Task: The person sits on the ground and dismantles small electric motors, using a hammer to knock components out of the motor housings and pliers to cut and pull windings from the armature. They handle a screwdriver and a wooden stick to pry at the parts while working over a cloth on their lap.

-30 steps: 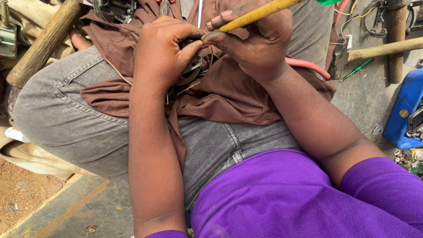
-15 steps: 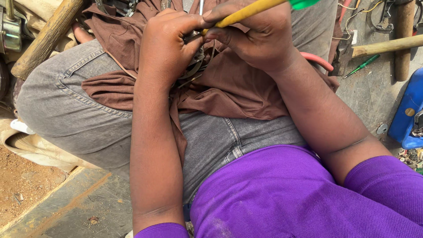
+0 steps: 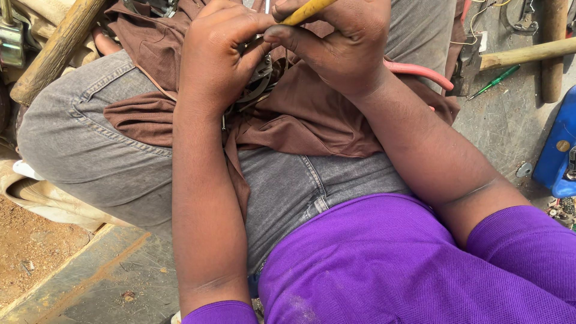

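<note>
The person is sitting with knees apart, wearing grey denim trousers [image 3: 108, 150] and a purple knit shirt [image 3: 384, 264], and both hands are working together over the lap at the top of the view.

The left hand [image 3: 219, 60] is curling shut around a small round grey metal part [image 3: 259, 75], with the fingers wrapping over its top and the thumb pressing in from the right side. Only a curved edge of the part is showing below the thumb; what kind of piece it is cannot be told.

The right hand [image 3: 342, 45] is closing tightly around a yellow rod-shaped tool handle [image 3: 306, 11], which is slanting up and to the right out of the frame. The lower end of the handle is meeting the left thumb, just above the metal part, and the working tip is hidden between the two hands.

The metal part is sitting over a crumpled brown cloth [image 3: 300, 120] that is draping across both thighs, directly under the hands.

A pink curved hose [image 3: 417, 71] is emerging from behind the right wrist and lying on the cloth. On the concrete floor [image 3: 504, 126] to the right, a hammer with a wooden handle [image 3: 522, 54] is lying beside a slim green screwdriver [image 3: 495, 81], and a blue plastic container [image 3: 558, 150] is standing at the edge of the frame. At the upper left, a thick wooden handle [image 3: 57, 51] is leaning beside the left knee.
</note>
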The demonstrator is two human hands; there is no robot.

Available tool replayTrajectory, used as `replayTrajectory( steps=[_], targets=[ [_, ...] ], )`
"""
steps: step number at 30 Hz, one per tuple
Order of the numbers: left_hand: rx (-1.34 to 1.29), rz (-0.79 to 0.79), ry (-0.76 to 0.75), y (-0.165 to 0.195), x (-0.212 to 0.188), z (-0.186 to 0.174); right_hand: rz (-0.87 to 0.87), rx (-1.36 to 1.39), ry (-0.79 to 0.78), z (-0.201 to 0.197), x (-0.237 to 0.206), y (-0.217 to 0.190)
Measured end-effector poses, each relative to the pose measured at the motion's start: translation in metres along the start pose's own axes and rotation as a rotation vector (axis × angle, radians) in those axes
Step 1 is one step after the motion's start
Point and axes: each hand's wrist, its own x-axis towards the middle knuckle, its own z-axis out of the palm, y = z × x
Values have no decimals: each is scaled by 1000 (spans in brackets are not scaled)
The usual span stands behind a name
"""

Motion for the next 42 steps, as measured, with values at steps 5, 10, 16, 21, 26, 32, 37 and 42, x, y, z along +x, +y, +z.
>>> replayTrajectory(
  steps=[5,10,16,21,26,32,37,42],
  targets=[
    [-48,22,21,-1,0,-1,-59,-48,44,1,-1,-1],
    [-56,5,8,-3,-2,-1,-15,-42,-9,0,-6,4],
    [-115,14,10,-5,-2,-2,-79,-6,-11,1,-6,10],
    [-116,10,12,-4,-2,-2,-104,-49,-4,1,-7,12],
    [-82,19,16,-3,0,-3,-42,-42,-51,-2,-10,10],
    [0,64,48,5,2,0,150,145,-158,-12,-14,13],
    [72,82,43,8,5,3,178,77,-214,-22,-26,24],
    [155,63,51,9,3,9,298,211,-102,-61,-46,17]
  ],
)
